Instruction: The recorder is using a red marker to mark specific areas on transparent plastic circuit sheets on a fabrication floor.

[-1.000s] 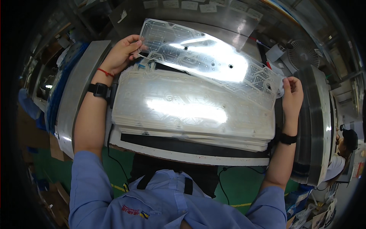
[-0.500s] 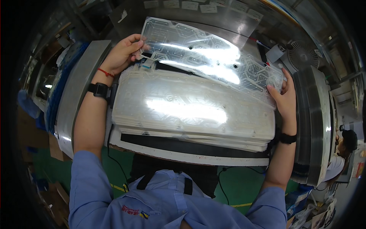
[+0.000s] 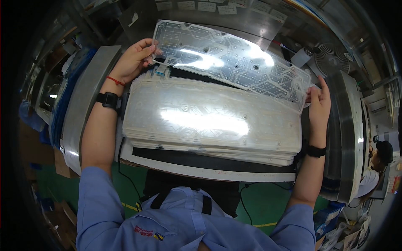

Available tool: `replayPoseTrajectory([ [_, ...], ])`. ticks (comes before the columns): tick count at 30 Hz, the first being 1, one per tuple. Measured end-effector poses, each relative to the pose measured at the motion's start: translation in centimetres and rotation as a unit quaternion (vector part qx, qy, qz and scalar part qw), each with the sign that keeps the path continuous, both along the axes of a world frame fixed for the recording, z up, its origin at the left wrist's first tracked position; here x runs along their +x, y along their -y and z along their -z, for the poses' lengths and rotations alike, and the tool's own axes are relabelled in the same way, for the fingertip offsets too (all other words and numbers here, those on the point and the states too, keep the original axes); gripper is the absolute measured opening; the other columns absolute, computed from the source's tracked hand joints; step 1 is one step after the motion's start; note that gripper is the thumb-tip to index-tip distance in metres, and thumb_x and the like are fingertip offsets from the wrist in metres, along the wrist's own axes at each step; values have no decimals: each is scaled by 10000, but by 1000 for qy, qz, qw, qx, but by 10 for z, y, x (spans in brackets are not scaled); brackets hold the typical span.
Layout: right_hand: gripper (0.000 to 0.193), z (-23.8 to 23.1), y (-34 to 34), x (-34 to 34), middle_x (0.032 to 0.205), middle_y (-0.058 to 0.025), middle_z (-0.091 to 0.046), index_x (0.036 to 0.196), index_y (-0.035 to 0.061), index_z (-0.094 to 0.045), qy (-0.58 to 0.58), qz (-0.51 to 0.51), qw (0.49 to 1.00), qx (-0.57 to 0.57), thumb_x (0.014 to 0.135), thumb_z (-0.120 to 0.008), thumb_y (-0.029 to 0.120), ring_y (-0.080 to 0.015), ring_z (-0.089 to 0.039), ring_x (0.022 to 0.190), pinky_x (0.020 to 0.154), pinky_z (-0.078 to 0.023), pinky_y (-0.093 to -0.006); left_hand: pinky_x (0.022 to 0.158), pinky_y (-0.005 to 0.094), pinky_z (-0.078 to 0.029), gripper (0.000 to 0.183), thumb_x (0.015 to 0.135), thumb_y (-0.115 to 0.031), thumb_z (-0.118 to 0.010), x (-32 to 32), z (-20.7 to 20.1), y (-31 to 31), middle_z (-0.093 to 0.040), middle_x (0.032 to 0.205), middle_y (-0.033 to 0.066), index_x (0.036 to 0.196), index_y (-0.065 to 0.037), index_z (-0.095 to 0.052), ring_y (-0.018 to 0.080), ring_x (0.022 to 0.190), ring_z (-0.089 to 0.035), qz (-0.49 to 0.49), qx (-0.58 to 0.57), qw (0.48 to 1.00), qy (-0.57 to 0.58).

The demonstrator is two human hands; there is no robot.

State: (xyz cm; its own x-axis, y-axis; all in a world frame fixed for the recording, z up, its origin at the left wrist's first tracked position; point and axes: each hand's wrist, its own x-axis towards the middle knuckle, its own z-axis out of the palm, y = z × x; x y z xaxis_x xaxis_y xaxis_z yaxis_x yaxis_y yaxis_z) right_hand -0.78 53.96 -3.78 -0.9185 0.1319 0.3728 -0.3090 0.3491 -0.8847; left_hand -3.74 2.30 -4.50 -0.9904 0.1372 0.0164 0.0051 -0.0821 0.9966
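One clear, circuit-patterned sheet [image 3: 228,69] slants over the far side of one stack [image 3: 201,100], its layers uncountable, on the counter [image 3: 217,175]. The left hand [image 3: 136,58] pinches the sheet's left end; the right hand [image 3: 320,104], half-curled, meets the other, grip unclear.

The table here has a white front edge [image 3: 251,175], curving a little to my eye, with a black surface [image 3: 176,156] showing as a dark strip behind it. Squarely on that black sits a thick stack of translucent sheets [image 3: 209,98], laid flat, long side to the worker, their front edges not quite flush. Toward the far right stand a small fan [image 3: 333,58] and a white container [image 3: 301,57], though I can't tell whether the same table carries them. Below, the floor is green [image 3: 264,203], with a yellow line [image 3: 268,224] across it.
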Motion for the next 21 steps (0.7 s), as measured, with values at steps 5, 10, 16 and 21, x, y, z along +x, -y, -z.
replayPoseTrajectory([
  [5,368,1,-5,-3,791,-35,-608,1286,-21,-443,-28,32,999,-27,941,-512,89,-56,-510,690,650,-419,-196,528,100,-419,205,956,-165,-521,0,1,1,-630,922,26,1124,-48,-525,-12,611,-505,-10,-6,1000,9],
  [10,383,-2,2,-2,787,-28,-626,1251,-34,-464,-21,40,999,-6,901,-580,70,-55,-511,695,679,-411,-193,561,99,-430,280,952,-175,-529,-5,6,11,-619,977,42,1187,-24,-501,-5,678,-517,-30,17,999,4],
  [16,282,3,-10,-4,894,-34,-639,1145,-14,-572,0,-19,1000,25,881,-612,78,-58,-532,780,713,-407,-199,846,222,-515,472,957,-214,-522,-3,1,1,-522,1240,195,1310,65,-379,159,1019,-582,-107,87,990,-12],
  [21,259,-8,11,11,939,-20,-610,1050,16,-643,88,-139,976,146,824,-670,140,-113,-538,881,776,-410,-241,888,258,-510,472,960,-211,-513,-4,4,9,-507,1258,204,1314,69,-374,206,1055,-576,-90,79,993,-2],
])
